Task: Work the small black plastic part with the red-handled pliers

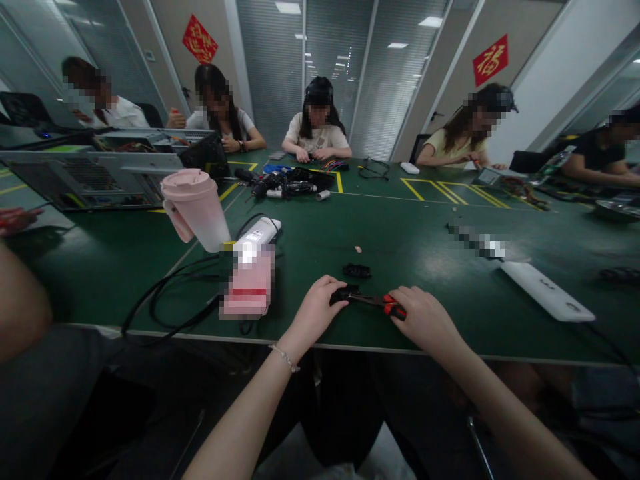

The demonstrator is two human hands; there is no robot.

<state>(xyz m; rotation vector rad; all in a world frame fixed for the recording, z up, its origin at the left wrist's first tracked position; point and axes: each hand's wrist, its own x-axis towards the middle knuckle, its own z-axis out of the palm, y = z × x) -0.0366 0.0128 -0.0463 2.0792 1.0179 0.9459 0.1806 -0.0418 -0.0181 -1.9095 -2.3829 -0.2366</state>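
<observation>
Close to the table's front edge, my left hand [323, 303] is closed on a small black part [341, 294], whose exact kind I cannot make out. My right hand [423, 313] grips long-nose pliers [394, 307] by their red and black handles. The pliers' thin jaws point left and reach the black part at my left fingertips. Just beyond lies another black piece [357, 271], apart from both hands. Farther back is a tiny pale scrap [358, 249].
Left of my hands are a pink phone [247, 287], a white power bank [257, 233], black cables and a pink cup [197, 207]. Another white power bank [547, 290] lies right. A computer case [100, 180] and cable pile [290, 183] stand farther back. Several people sit around the table.
</observation>
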